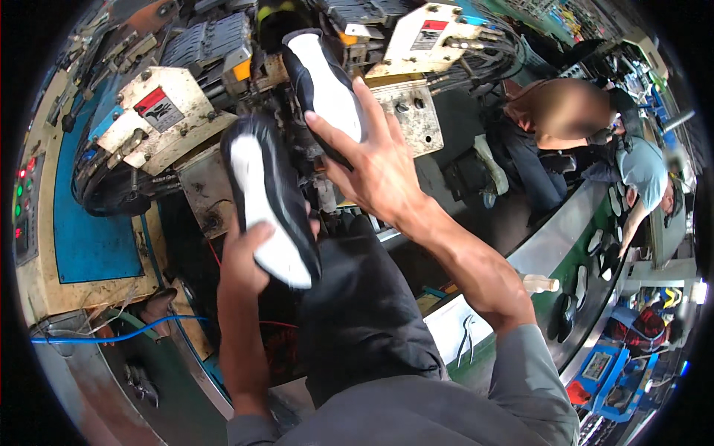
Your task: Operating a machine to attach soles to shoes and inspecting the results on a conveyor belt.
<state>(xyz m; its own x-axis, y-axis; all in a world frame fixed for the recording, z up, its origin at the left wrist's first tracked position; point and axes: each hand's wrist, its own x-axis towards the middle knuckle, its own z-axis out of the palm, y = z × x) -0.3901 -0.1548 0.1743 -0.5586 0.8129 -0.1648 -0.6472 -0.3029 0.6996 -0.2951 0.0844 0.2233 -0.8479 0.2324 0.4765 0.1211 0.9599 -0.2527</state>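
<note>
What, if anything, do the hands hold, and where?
The left hand holds a shoe by its near half; the right hand, another shoe by its near end.

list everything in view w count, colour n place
Lower shoe: one, black and white, centre
Upper shoe: one, black and white, top
Machine plates: at least two, cream, top
Machine panel: one, blue, left
Lit buttons: several, red and green, far left
Hose: one, blue, lower left
Pliers: one, metallic, lower right
Conveyor: at least one, green, right
Other shoes: several, dark and pale, right
Co-workers: at least two, dark and light-blue clothes, right
Left hand: one, bare, on lower shoe
Right hand: one, bare, on upper shoe
</note>
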